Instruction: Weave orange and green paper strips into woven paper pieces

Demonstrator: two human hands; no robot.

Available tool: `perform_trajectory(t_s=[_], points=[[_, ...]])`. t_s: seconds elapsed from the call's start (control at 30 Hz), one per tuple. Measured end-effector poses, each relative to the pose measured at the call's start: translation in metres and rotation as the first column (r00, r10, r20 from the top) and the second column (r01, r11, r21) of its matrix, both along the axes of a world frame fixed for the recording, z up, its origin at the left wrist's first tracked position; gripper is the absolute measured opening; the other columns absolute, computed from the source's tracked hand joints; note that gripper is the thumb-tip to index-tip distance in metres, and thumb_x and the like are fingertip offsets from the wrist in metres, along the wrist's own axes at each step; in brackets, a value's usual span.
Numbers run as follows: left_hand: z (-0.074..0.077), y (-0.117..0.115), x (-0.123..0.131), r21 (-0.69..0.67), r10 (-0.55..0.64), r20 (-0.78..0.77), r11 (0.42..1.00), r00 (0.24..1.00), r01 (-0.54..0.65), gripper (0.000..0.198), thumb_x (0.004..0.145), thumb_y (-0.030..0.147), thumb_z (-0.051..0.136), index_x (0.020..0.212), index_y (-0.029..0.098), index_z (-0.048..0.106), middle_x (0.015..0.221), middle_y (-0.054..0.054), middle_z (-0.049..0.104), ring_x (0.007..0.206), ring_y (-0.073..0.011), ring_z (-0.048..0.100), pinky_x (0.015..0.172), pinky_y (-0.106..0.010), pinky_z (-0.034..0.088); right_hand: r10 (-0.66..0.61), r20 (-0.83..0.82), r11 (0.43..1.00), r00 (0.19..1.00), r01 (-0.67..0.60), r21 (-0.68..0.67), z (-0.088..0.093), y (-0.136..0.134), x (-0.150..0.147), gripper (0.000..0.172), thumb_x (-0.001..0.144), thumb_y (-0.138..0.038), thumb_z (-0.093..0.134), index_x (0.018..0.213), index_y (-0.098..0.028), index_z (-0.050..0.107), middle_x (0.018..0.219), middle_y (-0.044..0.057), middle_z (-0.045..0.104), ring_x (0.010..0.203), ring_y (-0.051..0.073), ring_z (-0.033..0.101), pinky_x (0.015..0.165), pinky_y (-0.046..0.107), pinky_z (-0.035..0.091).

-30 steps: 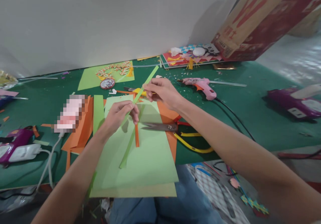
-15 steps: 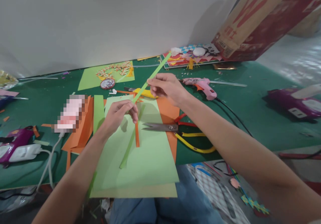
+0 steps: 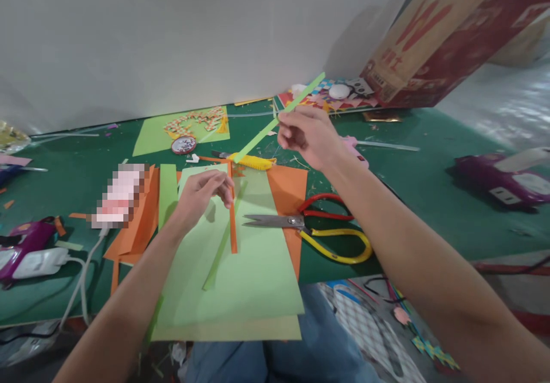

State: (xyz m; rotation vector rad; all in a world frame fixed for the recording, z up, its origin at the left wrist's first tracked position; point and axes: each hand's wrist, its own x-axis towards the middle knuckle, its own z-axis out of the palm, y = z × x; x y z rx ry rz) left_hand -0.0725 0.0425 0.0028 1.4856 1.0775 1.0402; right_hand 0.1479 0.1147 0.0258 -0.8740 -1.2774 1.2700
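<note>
My right hand (image 3: 310, 137) pinches a narrow light-green paper strip (image 3: 260, 135) near its middle, holding it slanted above the table. My left hand (image 3: 209, 193) hovers over light-green paper sheets (image 3: 253, 280), its fingers loosely curled and apart, with nothing visibly gripped. Beside its fingertips runs an orange paper strip (image 3: 234, 228); whether they touch it I cannot tell. Another green strip (image 3: 221, 260) lies slantwise on the sheets. Scissors (image 3: 296, 221) with red and yellow handles rest with their blades over the sheets' right side. A yellow utility knife (image 3: 253, 161) lies just beyond.
Orange paper (image 3: 137, 222) and a pixelated device (image 3: 118, 197) on a cable lie left. A pink glue gun (image 3: 356, 149) is partly behind my right arm. Purple devices (image 3: 501, 180) stand at both sides. A round tin (image 3: 184, 144) and a paper bag (image 3: 412, 39) stand farther back.
My left hand has let go of the green strip's lower end. My right hand has carried the strip up and to the right, away from the left hand.
</note>
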Motion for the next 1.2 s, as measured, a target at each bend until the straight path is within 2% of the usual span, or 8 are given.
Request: perform_trajectory(t_s=[0.3,0.37,0.4,0.5,0.6,0.67,0.9,1.2], points=[[-0.004,0.009,-0.005,0.143,0.413,0.027,0.9,0.91,-0.412,0.033,0.083,0.031,0.056,0.054,0.017,0.056,0.041,0.004,0.051,0.037,-0.0067,0.046,0.042,-0.02,0.041,0.059,0.045,0.998,0.997,-0.059,-0.008,-0.003,-0.003,-0.006,0.039,0.079,-0.024,0.067,0.055,-0.02,0.036,0.051,-0.004,0.042,0.043,0.006,0.048,0.036,0.021,0.023],[-0.006,0.012,-0.008,0.21,0.458,0.076,0.861,0.886,-0.463,0.019,0.08,0.031,0.063,0.067,0.018,0.061,0.058,0.001,0.061,0.048,-0.0079,0.055,0.047,-0.019,0.043,0.064,0.049,0.998,0.997,-0.064,-0.008,-0.004,-0.004,-0.007,0.039,0.08,-0.021,0.065,0.054,-0.02,0.036,0.049,-0.004,0.043,0.043,0.006,0.048,0.035,0.021,0.023],[-0.007,0.013,-0.009,0.239,0.448,0.101,0.856,0.889,-0.458,0.013,0.074,0.03,0.07,0.08,0.02,0.064,0.076,-0.001,0.068,0.062,-0.0101,0.061,0.053,-0.019,0.047,0.067,0.05,0.998,0.996,-0.067,-0.008,-0.004,-0.004,-0.008,0.039,0.08,-0.02,0.064,0.054,-0.02,0.036,0.049,-0.004,0.043,0.043,0.006,0.048,0.036,0.021,0.024],[-0.007,0.014,-0.008,0.27,0.347,0.129,0.889,0.929,-0.369,0.054,0.061,0.03,0.081,0.111,0.028,0.06,0.123,-0.005,0.061,0.101,-0.0192,0.063,0.075,-0.026,0.052,0.068,0.059,0.998,0.996,-0.068,0.0,-0.006,-0.004,-0.009,0.039,0.08,-0.018,0.063,0.052,-0.02,0.037,0.048,-0.005,0.044,0.042,0.006,0.049,0.036,0.02,0.026],[-0.006,0.01,-0.004,0.226,0.252,0.032,0.941,0.967,-0.252,0.032,0.076,0.049,0.065,0.092,0.021,0.069,0.107,-0.007,0.069,0.1,-0.0221,0.064,0.083,-0.033,0.051,0.053,0.081,0.998,0.995,-0.054,0.02,-0.007,-0.005,-0.011,0.037,0.08,-0.015,0.062,0.051,-0.018,0.04,0.047,-0.004,0.045,0.041,0.006,0.05,0.035,0.019,0.027],[-0.006,0.006,-0.002,0.203,0.207,-0.048,0.96,0.977,-0.193,0.042,0.084,0.055,0.051,0.076,0.019,0.07,0.094,-0.008,0.072,0.097,-0.022,0.064,0.085,-0.034,0.05,0.041,0.111,0.998,0.993,-0.045,0.037,-0.008,-0.005,-0.013,0.035,0.079,-0.015,0.063,0.051,-0.018,0.043,0.046,-0.004,0.047,0.04,0.005,0.049,0.035,0.018,0.027],[-0.003,0.0,0.001,0.196,0.193,-0.276,0.97,0.942,-0.142,0.027,0.076,0.043,0.063,0.068,0.019,0.068,0.084,-0.005,0.072,0.078,-0.0176,0.062,0.067,-0.027,0.048,0.049,0.212,0.995,0.976,-0.067,0.078,-0.01,-0.008,-0.018,0.028,0.08,-0.016,0.062,0.055,-0.016,0.05,0.042,-0.004,0.052,0.034,0.003,0.04,0.036,0.019,0.026],[-0.005,0.002,0.0,0.257,0.137,-0.307,0.965,0.942,-0.056,0.022,0.08,0.035,0.057,0.069,0.018,0.064,0.076,-0.004,0.068,0.074,-0.0159,0.059,0.068,-0.027,0.044,0.34,0.394,0.923,0.854,-0.384,0.037,-0.018,-0.018,-0.028,0.017,0.074,-0.026,0.068,0.066,-0.013,0.06,0.047,-0.004,0.056,0.042,0.005,0.044,0.043,0.021,0.03]])
